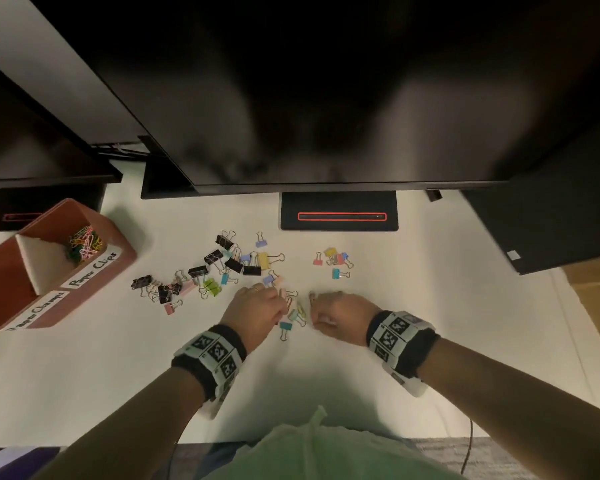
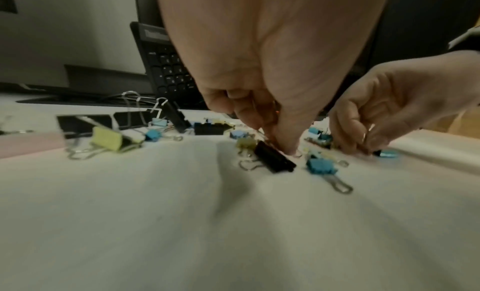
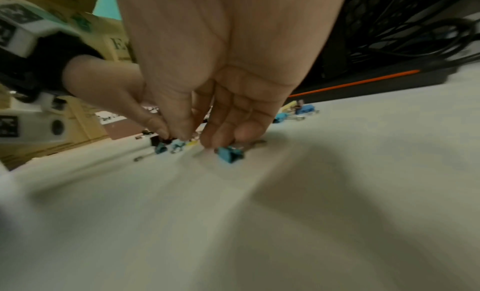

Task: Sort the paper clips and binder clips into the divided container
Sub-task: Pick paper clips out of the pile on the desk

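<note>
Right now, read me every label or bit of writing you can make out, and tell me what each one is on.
"Paper Clips": white label on the divided container, far compartment side.
"Paper Clamps": white label, near compartment side.
Keyboard brand: blurred, unreadable.
Cardboard box print: a large "E", rest hidden.
Wristband markers: patterns, not text.

"Paper Clips" and "Paper Clamps" labels on divided container [image 1: 94,271].

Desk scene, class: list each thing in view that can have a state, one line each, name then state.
divided container: open-topped, standing on the desk.
paper clips: heaped in the far compartment.
near compartment: looks empty.
binder clips: loose on the desk, unsorted.
left hand: fingers curled down among small clips; its grip is unclear.
right hand: fingers curled at small clips; its grip is unclear.
monitor: dark.
</note>
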`<state>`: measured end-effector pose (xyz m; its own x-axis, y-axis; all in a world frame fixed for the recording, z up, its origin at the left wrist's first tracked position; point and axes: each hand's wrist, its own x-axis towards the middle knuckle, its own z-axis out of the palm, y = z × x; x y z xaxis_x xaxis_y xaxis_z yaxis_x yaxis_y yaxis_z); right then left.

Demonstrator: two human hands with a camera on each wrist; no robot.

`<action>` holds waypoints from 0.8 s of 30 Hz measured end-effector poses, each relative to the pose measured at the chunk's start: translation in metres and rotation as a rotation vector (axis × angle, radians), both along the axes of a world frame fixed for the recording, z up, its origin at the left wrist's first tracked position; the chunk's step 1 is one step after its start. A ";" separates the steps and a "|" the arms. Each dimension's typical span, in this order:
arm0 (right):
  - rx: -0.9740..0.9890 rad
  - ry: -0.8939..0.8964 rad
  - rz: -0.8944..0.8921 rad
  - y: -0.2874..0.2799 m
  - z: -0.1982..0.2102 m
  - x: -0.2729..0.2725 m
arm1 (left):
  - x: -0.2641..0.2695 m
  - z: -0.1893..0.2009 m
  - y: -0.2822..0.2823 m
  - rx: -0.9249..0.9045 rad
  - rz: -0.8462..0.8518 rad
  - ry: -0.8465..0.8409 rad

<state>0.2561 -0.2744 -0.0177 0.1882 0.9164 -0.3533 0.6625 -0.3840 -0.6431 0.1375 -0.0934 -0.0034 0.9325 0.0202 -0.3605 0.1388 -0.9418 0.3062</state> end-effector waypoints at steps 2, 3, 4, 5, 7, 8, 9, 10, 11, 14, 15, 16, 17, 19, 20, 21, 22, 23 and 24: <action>0.008 -0.037 -0.090 -0.011 -0.003 0.010 | -0.007 -0.002 0.006 0.086 0.029 -0.010; 0.002 -0.056 -0.136 -0.017 -0.005 0.015 | -0.010 -0.003 0.009 0.109 0.062 -0.027; -0.007 -0.075 -0.175 -0.021 -0.006 0.018 | -0.012 -0.003 0.012 0.111 0.103 -0.048; -0.019 -0.094 -0.200 -0.024 -0.006 0.020 | -0.014 -0.003 0.014 0.089 0.146 -0.060; -0.029 -0.104 -0.221 -0.025 -0.006 0.019 | -0.014 -0.001 0.012 -0.021 0.231 -0.068; -0.024 -0.098 -0.214 -0.023 -0.005 0.016 | -0.012 0.000 0.008 -0.087 0.275 -0.066; -0.016 -0.092 -0.203 -0.020 -0.004 0.011 | -0.010 0.000 0.003 -0.145 0.319 -0.063; -0.008 -0.091 -0.193 -0.015 -0.003 0.007 | -0.007 0.000 -0.003 -0.189 0.361 -0.054; 0.000 -0.094 -0.190 -0.011 -0.002 0.003 | -0.004 -0.001 -0.009 -0.215 0.395 -0.039; 0.002 -0.104 -0.207 0.003 -0.001 -0.001 | 0.004 -0.006 -0.021 -0.223 0.475 0.002; -0.014 -0.114 -0.210 0.007 -0.002 0.000 | 0.006 -0.007 -0.023 -0.215 0.503 0.003; -0.037 -0.119 -0.213 0.011 -0.004 0.002 | 0.007 -0.009 -0.024 -0.200 0.525 0.000; -0.056 -0.119 -0.219 0.015 -0.005 0.005 | 0.008 -0.009 -0.025 -0.178 0.536 -0.003; -0.062 -0.115 -0.237 0.022 -0.007 0.011 | 0.010 -0.009 -0.027 -0.129 0.528 -0.008; -0.055 -0.118 -0.242 0.025 -0.007 0.013 | 0.011 -0.010 -0.026 -0.113 0.521 -0.014; -0.055 -0.125 -0.239 0.026 -0.007 0.015 | 0.011 -0.010 -0.025 -0.104 0.514 -0.025; -0.053 -0.132 -0.233 0.025 -0.007 0.016 | 0.010 -0.010 -0.024 -0.102 0.508 -0.035; -0.051 -0.138 -0.228 0.024 -0.006 0.017 | 0.009 -0.011 -0.022 -0.106 0.506 -0.047; -0.044 -0.145 -0.222 0.021 -0.005 0.017 | 0.007 -0.012 -0.020 -0.113 0.507 -0.057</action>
